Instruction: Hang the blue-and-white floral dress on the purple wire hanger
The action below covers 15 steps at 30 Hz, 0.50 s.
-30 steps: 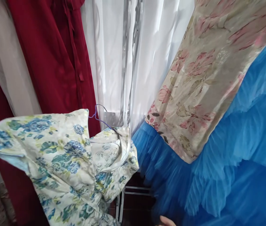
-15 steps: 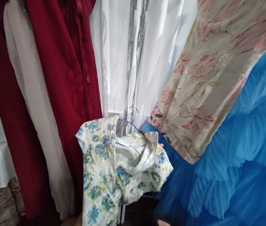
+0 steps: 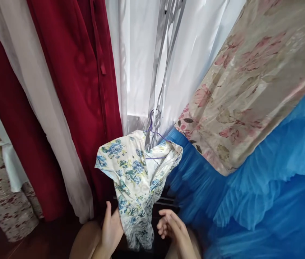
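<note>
A white dress with a blue flower print (image 3: 134, 172) hangs on a purple wire hanger (image 3: 153, 135) hooked onto a silver metal frame (image 3: 164, 72). My left hand (image 3: 111, 228) is below it, fingers stretched out and touching the dress's lower left edge. My right hand (image 3: 170, 225) is just to the right of the hem, fingers loosely curled and apart, holding nothing.
Dark red garments (image 3: 82, 79) and a pale sheer one (image 3: 41, 108) hang at the left. White curtain (image 3: 133, 54) behind. A beige pink-flowered fabric (image 3: 249, 90) and a blue tulle skirt (image 3: 262, 187) fill the right. A speckled cloth (image 3: 1, 201) hangs at far left.
The flowered dress moved right and back and now hangs from the frame by its hanger. Both hands have come away from it into view below the hem.
</note>
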{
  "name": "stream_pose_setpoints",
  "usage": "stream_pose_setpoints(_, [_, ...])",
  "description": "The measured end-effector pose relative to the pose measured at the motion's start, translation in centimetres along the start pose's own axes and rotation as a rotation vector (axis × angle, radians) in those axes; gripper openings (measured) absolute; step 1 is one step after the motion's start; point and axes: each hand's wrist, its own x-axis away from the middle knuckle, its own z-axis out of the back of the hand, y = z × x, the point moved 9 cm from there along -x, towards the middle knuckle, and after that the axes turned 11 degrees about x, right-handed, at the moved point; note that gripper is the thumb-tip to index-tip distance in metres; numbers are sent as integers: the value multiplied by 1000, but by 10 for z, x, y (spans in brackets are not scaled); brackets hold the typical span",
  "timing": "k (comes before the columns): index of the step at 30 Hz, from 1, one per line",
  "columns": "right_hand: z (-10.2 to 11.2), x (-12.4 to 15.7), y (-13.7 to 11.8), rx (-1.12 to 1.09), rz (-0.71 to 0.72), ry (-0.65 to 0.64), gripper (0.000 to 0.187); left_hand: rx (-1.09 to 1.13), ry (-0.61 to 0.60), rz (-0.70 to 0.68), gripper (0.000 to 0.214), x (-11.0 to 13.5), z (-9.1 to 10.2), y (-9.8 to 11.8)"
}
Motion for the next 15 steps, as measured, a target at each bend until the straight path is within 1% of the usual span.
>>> stream_pose_setpoints(2, [-15, -18, -5, 124, 35, 36, 54, -25, 54, -13, 65, 5, 11, -2])
stream_pose_setpoints(3, [-23, -28, -7, 193, 54, 50, 54, -50, 88, -24, 65, 5, 14, -3])
stream_pose_setpoints(5, [-37, -44, -13, 333, 96, 37, 48, -111, 161, -41, 61, 3, 15, -6])
stream_pose_setpoints(7, [-49, -52, -19, 435, 138, -13, 45, -185, 243, -60, 56, 1, 13, -7])
stream_pose_setpoints(9, [-53, -53, -24, 460, 164, -46, 46, -230, 285, -64, 53, -1, 8, -9])
stream_pose_setpoints(11, [-50, -48, -29, 442, 177, -45, 47, -239, 297, -73, 50, -2, 7, -9])
stream_pose_setpoints(15, [-49, -36, -31, 445, 199, -35, 53, -255, 325, -131, 44, -1, 17, -3])
